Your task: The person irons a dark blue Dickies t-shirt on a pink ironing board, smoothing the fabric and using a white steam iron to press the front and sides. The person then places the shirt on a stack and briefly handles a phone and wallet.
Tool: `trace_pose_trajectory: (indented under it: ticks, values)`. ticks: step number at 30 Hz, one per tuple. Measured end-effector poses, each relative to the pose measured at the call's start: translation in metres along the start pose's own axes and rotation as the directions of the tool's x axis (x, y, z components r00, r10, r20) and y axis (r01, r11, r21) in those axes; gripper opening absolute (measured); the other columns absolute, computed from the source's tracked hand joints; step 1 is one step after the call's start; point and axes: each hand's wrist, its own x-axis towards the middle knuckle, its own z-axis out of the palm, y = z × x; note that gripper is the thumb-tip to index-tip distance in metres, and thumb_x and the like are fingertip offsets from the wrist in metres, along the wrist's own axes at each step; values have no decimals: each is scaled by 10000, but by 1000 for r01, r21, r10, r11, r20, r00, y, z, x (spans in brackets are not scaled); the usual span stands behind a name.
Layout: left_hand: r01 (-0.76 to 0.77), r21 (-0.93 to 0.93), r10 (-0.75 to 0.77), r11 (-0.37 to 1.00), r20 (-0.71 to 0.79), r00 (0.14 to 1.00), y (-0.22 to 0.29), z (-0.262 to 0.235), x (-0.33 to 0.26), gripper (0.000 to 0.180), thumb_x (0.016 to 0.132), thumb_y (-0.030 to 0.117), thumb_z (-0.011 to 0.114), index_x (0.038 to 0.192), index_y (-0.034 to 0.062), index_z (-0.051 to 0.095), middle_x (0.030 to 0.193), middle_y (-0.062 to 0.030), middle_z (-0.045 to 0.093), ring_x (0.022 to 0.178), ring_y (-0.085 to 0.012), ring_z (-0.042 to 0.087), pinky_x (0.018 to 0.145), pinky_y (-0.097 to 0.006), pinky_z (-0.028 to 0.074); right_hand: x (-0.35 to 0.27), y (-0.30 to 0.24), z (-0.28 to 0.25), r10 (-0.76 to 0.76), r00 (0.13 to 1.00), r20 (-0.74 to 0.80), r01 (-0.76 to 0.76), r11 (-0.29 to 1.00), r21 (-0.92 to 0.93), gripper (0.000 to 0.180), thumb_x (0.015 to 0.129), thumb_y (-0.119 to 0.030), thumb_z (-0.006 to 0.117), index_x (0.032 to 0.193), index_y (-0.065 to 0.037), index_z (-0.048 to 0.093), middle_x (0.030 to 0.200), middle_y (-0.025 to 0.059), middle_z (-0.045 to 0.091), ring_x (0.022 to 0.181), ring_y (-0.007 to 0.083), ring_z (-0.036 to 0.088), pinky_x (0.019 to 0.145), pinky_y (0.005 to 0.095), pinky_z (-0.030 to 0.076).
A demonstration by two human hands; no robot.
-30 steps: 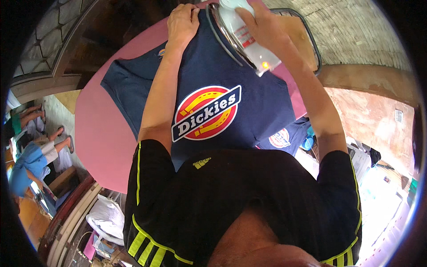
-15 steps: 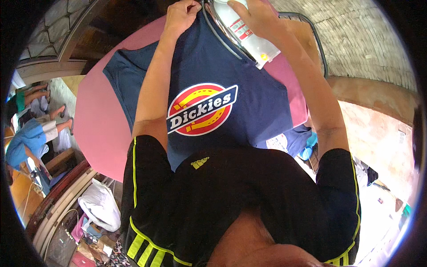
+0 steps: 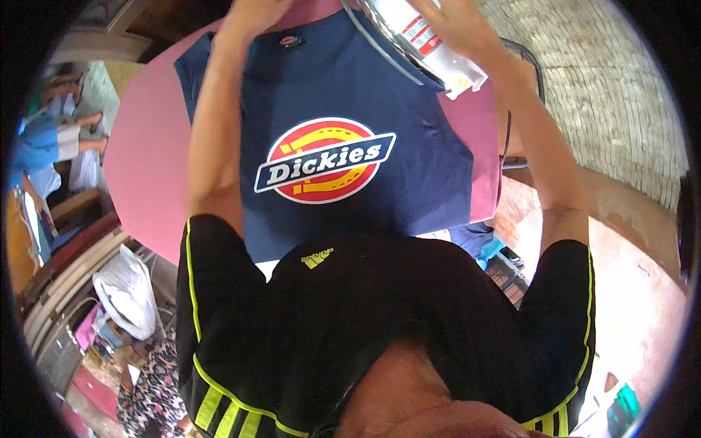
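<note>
The shirt point(image 3: 409, 175) lies spread on the pink board point(image 3: 150, 146), its print point(image 3: 325, 161) face up. My right hand point(image 3: 464, 33) is wrapped round the iron point(image 3: 423, 42), which is over the shirt's upper right, near the board's edge. My left hand point(image 3: 255, 10) is at the upper left, fingers out of view; I can't tell whether it pinches cloth. I'd say smooth the shoulder flat first, glide with light pressure, and spare the print direct heat. Off left slumps a white bag point(image 3: 125, 288).
</note>
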Motion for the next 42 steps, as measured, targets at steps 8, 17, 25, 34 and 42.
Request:
trace_pose_trajectory:
  ticks: [8,17,25,34,42]
  values:
    - [280,416,-260,865,-106,960,-56,-83,-106,277,889,293,693,934,22,662,929,-167,671,893,-320,641,786,-417,493,-19,17,-23,-304,854,423,218,946,240,296,957,-291,604,1088,-26,587,797,178,597,713,327,595,681,366,490]
    - [436,137,-381,889,-305,873,-58,-71,-106,398,894,346,712,757,-2,576,664,-155,535,616,-235,507,596,-397,428,-9,-53,-20,-295,772,563,185,952,244,252,871,-241,705,946,-25,598,833,200,647,777,400,655,645,436,495]
    - [410,159,-350,898,-303,886,-65,-68,-102,408,888,385,714,749,17,607,673,-145,576,631,-238,553,601,-401,442,3,-92,19,-676,694,246,583,729,357,283,863,-237,729,974,-23,581,855,197,648,766,390,670,643,421,505]
    - [494,149,-436,856,-306,847,-63,-74,-117,423,885,412,717,732,33,605,643,-116,560,618,-196,523,584,-387,431,17,-120,48,-767,616,180,661,628,412,343,895,-323,678,982,-3,589,825,212,654,750,383,674,644,411,520]
    - [448,-91,-456,889,-252,854,-54,-70,-97,364,884,373,739,752,45,653,630,-36,565,619,-131,493,573,-351,439,7,-125,25,-592,744,310,506,802,319,358,878,-354,695,997,-32,595,816,220,671,754,409,675,670,441,535]
